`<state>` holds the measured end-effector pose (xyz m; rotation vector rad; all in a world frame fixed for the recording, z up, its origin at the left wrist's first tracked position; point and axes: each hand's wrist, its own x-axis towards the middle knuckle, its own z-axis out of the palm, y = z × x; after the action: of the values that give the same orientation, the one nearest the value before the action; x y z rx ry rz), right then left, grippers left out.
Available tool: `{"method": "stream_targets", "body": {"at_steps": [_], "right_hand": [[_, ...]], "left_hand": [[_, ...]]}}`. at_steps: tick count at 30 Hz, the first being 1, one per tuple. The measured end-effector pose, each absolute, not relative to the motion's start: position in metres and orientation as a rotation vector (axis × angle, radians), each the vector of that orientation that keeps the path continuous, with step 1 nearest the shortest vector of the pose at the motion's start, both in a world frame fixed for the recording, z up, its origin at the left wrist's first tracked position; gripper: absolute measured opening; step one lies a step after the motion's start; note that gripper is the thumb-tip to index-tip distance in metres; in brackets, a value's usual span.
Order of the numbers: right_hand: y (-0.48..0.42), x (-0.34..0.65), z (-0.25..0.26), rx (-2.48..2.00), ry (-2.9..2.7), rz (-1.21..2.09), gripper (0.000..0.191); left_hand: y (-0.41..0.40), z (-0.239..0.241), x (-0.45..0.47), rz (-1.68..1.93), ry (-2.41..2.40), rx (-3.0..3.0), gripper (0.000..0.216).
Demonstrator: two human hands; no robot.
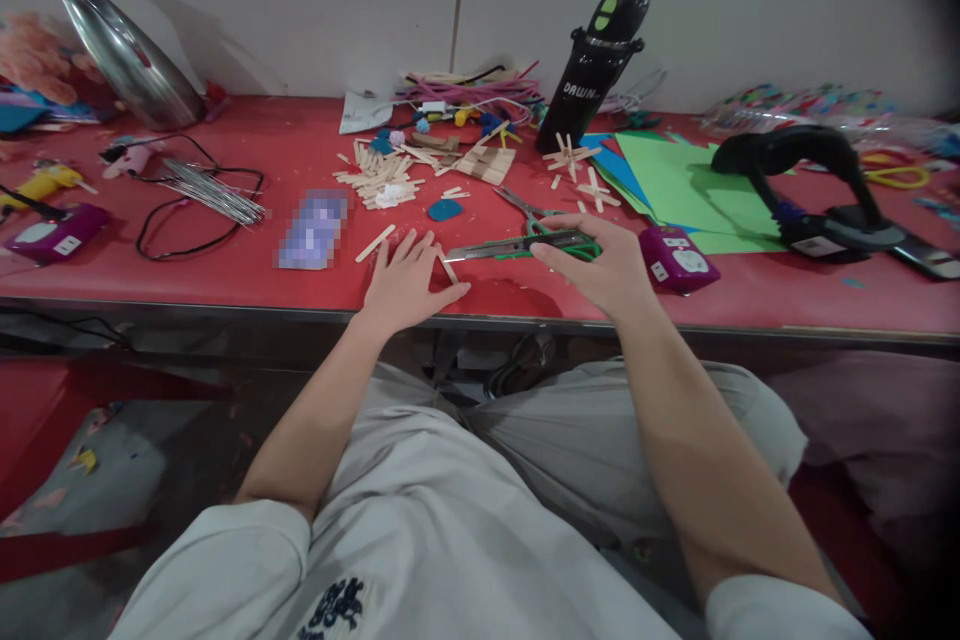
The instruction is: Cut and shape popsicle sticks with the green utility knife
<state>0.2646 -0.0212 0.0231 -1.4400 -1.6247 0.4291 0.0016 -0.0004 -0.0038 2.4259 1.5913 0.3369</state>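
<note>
My left hand (403,282) lies on the red table with its fingers spread. A short craft stick (448,267) is between its index finger and thumb; I cannot tell whether the hand presses on it. My right hand (600,260) is closed around a box cutter (517,246) with a green and dark handle. Its bare blade points left and reaches the upper part of that stick. Just behind the cutter lies a pair of scissors (527,210), partly covered by my right hand. Another craft stick (375,243) lies left of my left hand.
Behind my hands are a pile of craft sticks (379,170), a blue lump (445,209) and a black bottle (592,70). Green paper sheets (675,180) and a purple box (679,260) are on the right. A thin metal bundle (214,192) lies left, with a steel bottle (142,60) behind.
</note>
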Motion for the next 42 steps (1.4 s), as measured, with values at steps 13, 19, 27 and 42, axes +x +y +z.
{"method": "stream_targets", "body": {"at_steps": [13, 19, 27, 42], "right_hand": [[-0.022, 0.247, 0.025, -1.266, -1.575, 0.519, 0.028], [-0.025, 0.242, 0.023, -1.223, -1.649, 0.540, 0.027], [-0.027, 0.239, 0.020, -1.191, -1.742, 0.406, 0.023], [-0.020, 0.241, 0.012, -1.059, -1.740, 0.377, 0.019]], "left_hand": [[0.001, -0.005, 0.001, 0.322, 1.603, 2.435, 0.089], [0.002, -0.008, 0.001, 0.339, 1.607, 2.438, 0.089], [0.001, -0.006, 0.001, 0.343, 1.610, 2.434, 0.086], [0.001, -0.008, 0.002, 0.352, 1.627, 2.457, 0.082]]}}
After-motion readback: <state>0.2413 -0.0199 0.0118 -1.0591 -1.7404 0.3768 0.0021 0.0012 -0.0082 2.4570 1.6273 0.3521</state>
